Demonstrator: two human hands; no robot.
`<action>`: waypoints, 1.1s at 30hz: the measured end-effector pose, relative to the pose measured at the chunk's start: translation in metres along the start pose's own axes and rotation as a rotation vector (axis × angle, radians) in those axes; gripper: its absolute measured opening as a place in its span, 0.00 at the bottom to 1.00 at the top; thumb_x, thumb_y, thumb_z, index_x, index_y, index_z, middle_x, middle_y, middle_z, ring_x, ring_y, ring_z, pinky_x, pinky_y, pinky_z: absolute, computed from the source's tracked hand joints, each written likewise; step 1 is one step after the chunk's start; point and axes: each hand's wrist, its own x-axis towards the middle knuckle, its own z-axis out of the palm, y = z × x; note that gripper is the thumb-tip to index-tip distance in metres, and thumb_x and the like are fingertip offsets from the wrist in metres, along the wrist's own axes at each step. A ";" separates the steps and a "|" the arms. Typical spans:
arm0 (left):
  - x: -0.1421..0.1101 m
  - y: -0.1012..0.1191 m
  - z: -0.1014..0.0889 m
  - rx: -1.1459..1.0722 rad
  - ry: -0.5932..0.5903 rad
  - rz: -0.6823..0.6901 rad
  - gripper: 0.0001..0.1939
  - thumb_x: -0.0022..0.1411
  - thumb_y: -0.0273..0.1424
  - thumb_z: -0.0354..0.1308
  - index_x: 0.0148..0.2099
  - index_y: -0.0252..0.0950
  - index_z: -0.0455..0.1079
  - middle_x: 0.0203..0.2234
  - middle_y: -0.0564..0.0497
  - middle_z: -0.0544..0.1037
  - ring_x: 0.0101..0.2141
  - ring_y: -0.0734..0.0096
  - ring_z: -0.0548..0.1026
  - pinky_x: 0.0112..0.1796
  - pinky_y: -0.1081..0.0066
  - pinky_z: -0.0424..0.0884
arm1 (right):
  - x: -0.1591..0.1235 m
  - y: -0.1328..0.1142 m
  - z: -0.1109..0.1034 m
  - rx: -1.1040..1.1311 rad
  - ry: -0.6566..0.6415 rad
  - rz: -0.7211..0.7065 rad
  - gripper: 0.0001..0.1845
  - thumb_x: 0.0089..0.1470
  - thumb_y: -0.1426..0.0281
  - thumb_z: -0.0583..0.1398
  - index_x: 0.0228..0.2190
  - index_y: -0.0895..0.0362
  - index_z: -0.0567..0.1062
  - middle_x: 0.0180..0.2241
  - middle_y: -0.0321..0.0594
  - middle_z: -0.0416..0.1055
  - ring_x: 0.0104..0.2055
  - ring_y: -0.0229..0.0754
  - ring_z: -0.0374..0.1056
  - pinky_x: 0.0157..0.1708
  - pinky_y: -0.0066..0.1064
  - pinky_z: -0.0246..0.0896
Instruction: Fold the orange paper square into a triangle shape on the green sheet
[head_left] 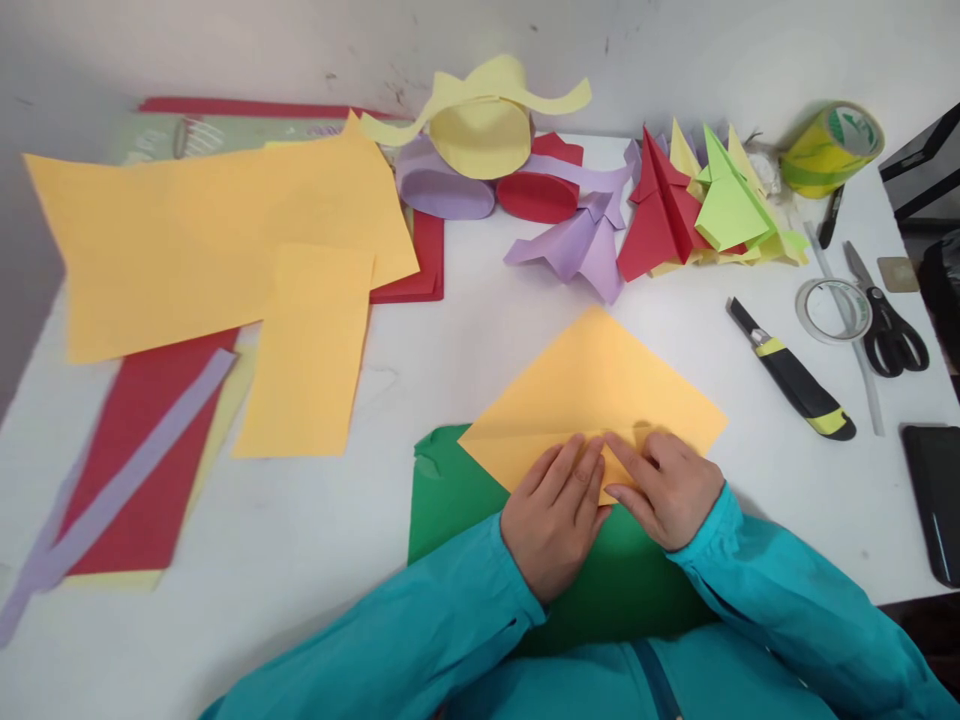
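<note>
A square of orange paper [592,375], turned cornerwise, lies in front of me with a crease line running across its lower half. Its lower part is largely hidden by my hands. My left hand [553,515] rests on it with fingers stretched out flat. Close beside, my right hand [660,487] presses the paper with the index finger extended; its thumb is apart near the lower edge and the other fingers are curled. Under the orange paper is a green sheet [450,510] with a crumpled upper left corner.
To the left lie a large orange sheet [187,240], a smaller orange piece [307,360], red paper [142,480] and a purple strip [142,460]. Folded paper shapes [660,210] stand at the back. A utility knife [802,385], scissors [885,320] and tape rolls [832,150] are rightward.
</note>
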 end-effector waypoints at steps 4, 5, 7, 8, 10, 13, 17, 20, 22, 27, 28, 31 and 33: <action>-0.001 0.002 0.000 0.007 0.010 -0.017 0.20 0.66 0.34 0.49 0.49 0.21 0.70 0.49 0.36 0.74 0.52 0.51 0.69 0.50 0.58 0.68 | 0.002 -0.003 -0.003 -0.002 -0.051 0.031 0.29 0.63 0.55 0.42 0.48 0.55 0.74 0.27 0.42 0.62 0.30 0.42 0.57 0.26 0.31 0.48; -0.001 0.002 0.000 0.004 0.009 -0.019 0.20 0.66 0.34 0.48 0.49 0.21 0.70 0.49 0.36 0.74 0.52 0.51 0.69 0.50 0.58 0.68 | 0.003 -0.004 -0.003 -0.003 -0.064 0.039 0.29 0.63 0.54 0.41 0.48 0.54 0.74 0.27 0.42 0.62 0.30 0.42 0.57 0.26 0.31 0.48; 0.000 0.002 0.000 -0.009 0.004 -0.028 0.20 0.67 0.35 0.48 0.49 0.21 0.70 0.49 0.36 0.74 0.52 0.51 0.69 0.50 0.57 0.68 | 0.004 -0.004 -0.004 -0.011 -0.087 0.057 0.30 0.63 0.53 0.41 0.49 0.53 0.74 0.27 0.42 0.62 0.30 0.42 0.57 0.26 0.31 0.47; 0.000 0.002 0.000 -0.018 0.003 -0.036 0.21 0.66 0.35 0.48 0.49 0.21 0.70 0.49 0.35 0.73 0.53 0.51 0.68 0.50 0.57 0.68 | 0.005 -0.005 -0.004 -0.017 -0.096 0.064 0.30 0.63 0.52 0.40 0.48 0.53 0.74 0.27 0.42 0.62 0.30 0.42 0.57 0.26 0.31 0.47; 0.000 0.002 0.000 -0.036 0.003 -0.047 0.20 0.66 0.35 0.49 0.49 0.21 0.69 0.49 0.34 0.73 0.53 0.51 0.68 0.50 0.57 0.68 | 0.005 -0.005 -0.004 -0.034 -0.105 0.070 0.31 0.63 0.52 0.40 0.48 0.52 0.74 0.27 0.42 0.62 0.31 0.42 0.57 0.26 0.31 0.46; 0.000 0.002 0.000 -0.054 0.015 -0.038 0.20 0.65 0.34 0.50 0.49 0.20 0.69 0.47 0.33 0.73 0.52 0.50 0.69 0.50 0.56 0.69 | 0.004 -0.006 -0.003 -0.064 -0.103 0.061 0.30 0.63 0.53 0.41 0.49 0.52 0.73 0.27 0.42 0.62 0.31 0.43 0.57 0.26 0.32 0.46; -0.001 0.001 0.001 -0.056 0.021 -0.032 0.20 0.65 0.34 0.51 0.49 0.20 0.69 0.47 0.33 0.74 0.52 0.49 0.69 0.49 0.56 0.69 | 0.003 -0.007 -0.002 -0.107 -0.113 0.054 0.28 0.62 0.53 0.43 0.49 0.53 0.73 0.28 0.43 0.62 0.32 0.43 0.57 0.27 0.32 0.48; -0.001 0.002 0.001 -0.063 0.026 -0.034 0.19 0.65 0.34 0.51 0.48 0.21 0.70 0.47 0.33 0.74 0.52 0.50 0.68 0.50 0.56 0.69 | 0.003 -0.008 -0.001 -0.128 -0.104 0.039 0.26 0.62 0.55 0.45 0.49 0.53 0.73 0.27 0.43 0.62 0.32 0.44 0.56 0.28 0.33 0.48; -0.001 0.002 0.002 -0.068 0.025 -0.035 0.19 0.65 0.34 0.50 0.48 0.22 0.70 0.48 0.34 0.74 0.53 0.51 0.69 0.50 0.56 0.69 | 0.003 -0.008 -0.001 -0.132 -0.099 0.031 0.25 0.62 0.55 0.46 0.49 0.54 0.73 0.27 0.42 0.62 0.31 0.44 0.56 0.27 0.33 0.47; 0.000 0.002 0.002 -0.047 0.034 -0.038 0.19 0.66 0.34 0.48 0.46 0.23 0.71 0.47 0.36 0.75 0.52 0.51 0.70 0.50 0.57 0.70 | 0.002 -0.008 -0.001 -0.157 -0.115 0.027 0.24 0.61 0.55 0.49 0.50 0.53 0.73 0.28 0.42 0.62 0.32 0.44 0.55 0.27 0.33 0.45; 0.001 0.002 0.002 -0.046 0.035 -0.039 0.19 0.66 0.35 0.48 0.46 0.23 0.71 0.47 0.37 0.75 0.51 0.52 0.70 0.50 0.57 0.69 | 0.002 -0.008 -0.001 -0.167 -0.118 0.023 0.24 0.61 0.55 0.49 0.50 0.53 0.72 0.27 0.42 0.62 0.31 0.44 0.55 0.27 0.33 0.45; 0.000 0.002 0.003 -0.054 0.037 -0.038 0.19 0.66 0.35 0.49 0.46 0.22 0.71 0.47 0.36 0.75 0.52 0.51 0.70 0.50 0.57 0.69 | 0.001 -0.007 0.000 -0.187 -0.118 0.003 0.24 0.60 0.55 0.50 0.51 0.53 0.72 0.27 0.42 0.62 0.31 0.43 0.55 0.27 0.33 0.44; -0.001 0.002 0.003 -0.060 0.034 -0.038 0.19 0.66 0.35 0.50 0.47 0.22 0.71 0.47 0.35 0.74 0.52 0.51 0.69 0.51 0.57 0.68 | 0.001 -0.007 0.000 -0.192 -0.107 -0.012 0.24 0.60 0.55 0.51 0.51 0.54 0.72 0.27 0.42 0.63 0.31 0.43 0.55 0.28 0.34 0.44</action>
